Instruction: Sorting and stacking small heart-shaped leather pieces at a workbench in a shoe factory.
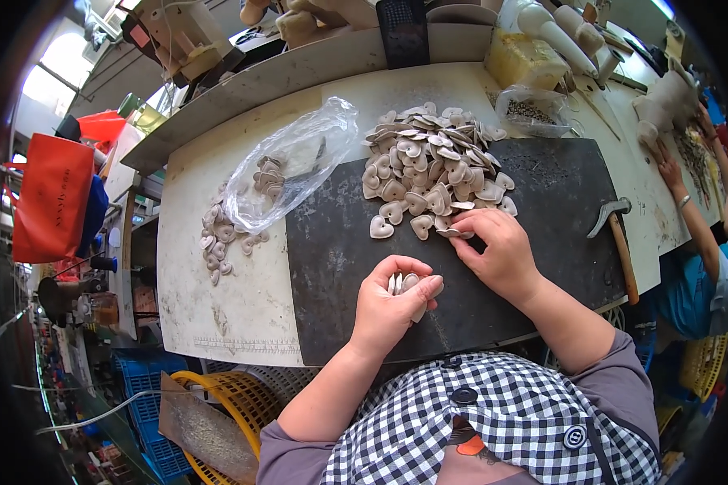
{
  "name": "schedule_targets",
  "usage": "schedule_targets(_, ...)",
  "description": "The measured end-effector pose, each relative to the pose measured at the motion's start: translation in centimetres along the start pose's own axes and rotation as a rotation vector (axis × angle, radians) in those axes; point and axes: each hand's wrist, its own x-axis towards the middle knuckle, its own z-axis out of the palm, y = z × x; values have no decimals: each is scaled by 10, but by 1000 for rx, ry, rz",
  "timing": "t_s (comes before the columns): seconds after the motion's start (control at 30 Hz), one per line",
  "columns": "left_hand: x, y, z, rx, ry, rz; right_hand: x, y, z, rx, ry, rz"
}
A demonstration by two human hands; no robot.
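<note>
A big heap of grey-beige, padded heart-shaped pieces lies on the black mat. My left hand is curled round a small stack of the same hearts, held above the mat in front of me. At the heap's near right edge, my right hand pinches a heart-shaped piece between thumb and fingers. Part of that piece is hidden by the fingertips. A few single hearts lie flat along the near side of the heap.
Left of the mat, a see-through plastic bag holds some hearts, beside a loose cluster. A hammer lies at the right. Behind are a bag of small metal bits and a yellowish block. Another person's arm reaches in at far right.
</note>
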Motion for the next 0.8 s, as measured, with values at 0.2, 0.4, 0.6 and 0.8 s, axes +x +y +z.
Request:
schedule_targets(0.2, -1, 0, -1, -2, 9, 20, -5, 3, -13, 213, 13, 234)
schedule_targets(0.4, -2, 3, 1, 25, 8, 2, -8, 15, -24, 599, 35, 507)
schedule_targets(0.6, -3, 0, 3, 72, -39, 44, -15, 13, -32, 792, 30, 656)
schedule_targets(0.8, -6, -1, 6, 102, -67, 70, -24, -15, -55, -23, -227, 31)
